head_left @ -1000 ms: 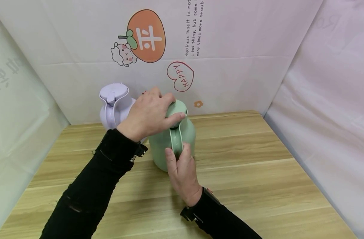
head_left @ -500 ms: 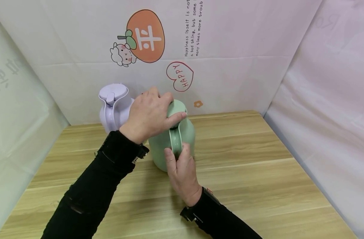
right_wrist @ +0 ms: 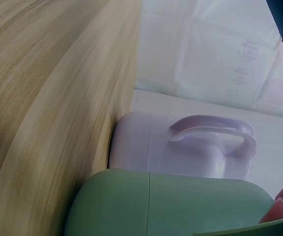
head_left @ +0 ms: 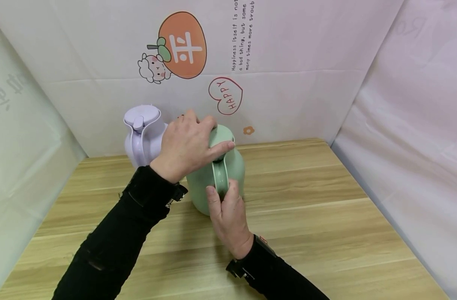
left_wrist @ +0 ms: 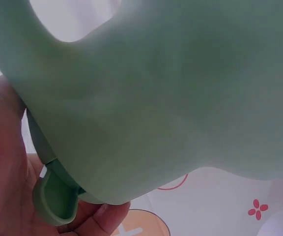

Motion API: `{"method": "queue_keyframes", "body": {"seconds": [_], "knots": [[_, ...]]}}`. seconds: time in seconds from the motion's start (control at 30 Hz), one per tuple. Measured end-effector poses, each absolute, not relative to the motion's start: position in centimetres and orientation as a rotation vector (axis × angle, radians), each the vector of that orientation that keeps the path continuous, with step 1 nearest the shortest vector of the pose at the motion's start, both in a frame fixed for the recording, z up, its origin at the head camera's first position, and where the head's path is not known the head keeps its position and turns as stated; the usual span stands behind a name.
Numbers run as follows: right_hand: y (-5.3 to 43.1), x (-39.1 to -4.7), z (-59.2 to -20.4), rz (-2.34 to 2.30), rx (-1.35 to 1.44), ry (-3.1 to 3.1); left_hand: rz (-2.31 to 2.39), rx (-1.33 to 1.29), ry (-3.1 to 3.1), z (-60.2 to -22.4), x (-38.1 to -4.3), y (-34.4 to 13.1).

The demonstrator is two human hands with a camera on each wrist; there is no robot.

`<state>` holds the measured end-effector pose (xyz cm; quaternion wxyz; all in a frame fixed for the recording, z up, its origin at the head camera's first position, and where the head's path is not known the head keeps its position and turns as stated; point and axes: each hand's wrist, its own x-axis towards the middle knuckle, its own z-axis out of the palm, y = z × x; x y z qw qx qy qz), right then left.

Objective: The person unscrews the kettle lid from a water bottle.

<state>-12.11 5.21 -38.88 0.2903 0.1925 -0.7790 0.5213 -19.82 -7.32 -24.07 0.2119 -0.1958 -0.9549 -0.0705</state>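
A green thermos jug [head_left: 202,189] stands upright on the table, its handle [head_left: 221,175] turned towards me. My left hand [head_left: 185,143] is over its top and grips the lid [head_left: 221,135], thumb lying across the near side. Lower down, my right hand [head_left: 230,221] holds the handle, with thumb and forefinger on either side of it. The left wrist view shows the jug's body [left_wrist: 156,98] large, and a green spout lever [left_wrist: 58,196] beside the left fingers. A lilac jug [head_left: 143,137] stands to the left, partly hidden by my left hand.
Both jugs stand on a wood-grain table [head_left: 307,216], near its back edge. A white printed cloth [head_left: 295,83] hangs behind it, and pale cloths hang at both sides. In the right wrist view the lilac jug [right_wrist: 131,142] is close beside the green one.
My left hand and wrist have turned very slightly over the lid. The right hand and both jugs stay where they were.
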Motion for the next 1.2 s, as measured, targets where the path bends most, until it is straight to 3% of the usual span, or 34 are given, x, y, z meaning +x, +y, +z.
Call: {"method": "queue_keyframes", "body": {"seconds": [0.37,0.73,1.2], "knots": [[5.3,-12.2,-39.0,1.385,0.516,-2.070,-0.187,-0.535,-2.719,-23.4,-19.7,-7.7],[5.3,-12.3,-39.0,1.383,0.520,-2.078,-0.384,-0.946,-2.790,-21.6,-19.7,-8.8],[5.3,-12.3,-39.0,1.404,0.530,-2.077,-0.313,-1.014,-2.803,-21.9,-19.9,-8.9]]}}
